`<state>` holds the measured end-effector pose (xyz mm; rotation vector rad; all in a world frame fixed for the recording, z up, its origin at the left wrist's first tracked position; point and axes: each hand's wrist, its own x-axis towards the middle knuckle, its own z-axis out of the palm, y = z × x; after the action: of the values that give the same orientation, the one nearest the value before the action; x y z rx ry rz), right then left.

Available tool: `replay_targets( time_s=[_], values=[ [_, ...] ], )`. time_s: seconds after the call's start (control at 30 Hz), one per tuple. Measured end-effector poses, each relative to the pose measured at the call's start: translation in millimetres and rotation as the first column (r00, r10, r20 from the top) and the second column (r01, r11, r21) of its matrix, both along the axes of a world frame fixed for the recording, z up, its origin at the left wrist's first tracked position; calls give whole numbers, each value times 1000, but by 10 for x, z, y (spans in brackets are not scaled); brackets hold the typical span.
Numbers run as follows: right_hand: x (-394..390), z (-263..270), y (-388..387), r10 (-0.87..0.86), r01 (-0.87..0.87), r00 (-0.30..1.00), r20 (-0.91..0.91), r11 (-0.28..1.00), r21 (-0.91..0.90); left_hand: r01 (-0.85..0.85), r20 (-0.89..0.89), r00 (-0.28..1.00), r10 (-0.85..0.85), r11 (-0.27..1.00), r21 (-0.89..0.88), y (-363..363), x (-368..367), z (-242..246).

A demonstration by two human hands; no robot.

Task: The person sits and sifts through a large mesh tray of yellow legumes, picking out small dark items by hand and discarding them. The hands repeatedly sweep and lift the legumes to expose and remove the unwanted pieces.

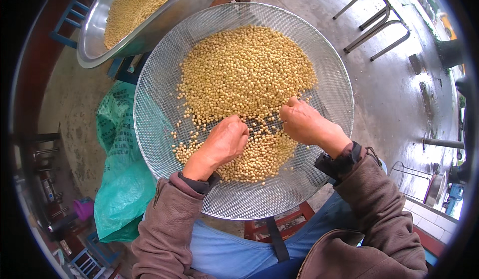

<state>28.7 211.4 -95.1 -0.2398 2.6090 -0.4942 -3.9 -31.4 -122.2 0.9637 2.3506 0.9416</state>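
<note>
A large round wire-mesh sieve (224, 204) lies in front of me, across my lap. In its upper half is a big heap of pale yellow soybeans (243, 69); a smaller, thinner patch of soybeans (258, 163) lies nearer me, with loose ones between. My left hand (228, 138) is curled, back upward, at the left of the gap between the two groups. My right hand (308, 121) is curled at the big heap's lower right edge. The fingertips of both hands are hidden beneath them, so whether either holds a bean cannot be told.
A metal basin (176, 13) with more soybeans (138, 9) stands at upper left, beside the sieve. A green plastic sack (123, 193) bearing writing hangs at the left. An upturned metal-legged stool (381, 20) is on the wet floor (374, 92) at upper right. A blue chair (73, 15) stands behind the basin.
</note>
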Motion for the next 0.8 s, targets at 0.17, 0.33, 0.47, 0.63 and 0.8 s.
replay_targets(
  time_s=[0.17,0.33,0.47,0.63,0.8],
  values=[
    [4,107,-129,126,-128,980,153,992,2,-99,144,985,99,995,-8,-35,-59,71],
    [-27,59,-264,86,-147,954,-286,969,-197,-89,-53,994,97,986,140,14,-83,47],
    [-16,-107,-377,189,-217,947,-261,972,-84,-39,-91,995,50,993,114,-4,-45,-66],
    [54,-171,-478,251,-261,952,-176,965,-35,0,-194,981,7,999,37,-69,37,-104],
    [171,-80,-540,281,-295,950,-134,950,-101,23,-288,955,-67,988,-152,-86,284,82]
  ],
)
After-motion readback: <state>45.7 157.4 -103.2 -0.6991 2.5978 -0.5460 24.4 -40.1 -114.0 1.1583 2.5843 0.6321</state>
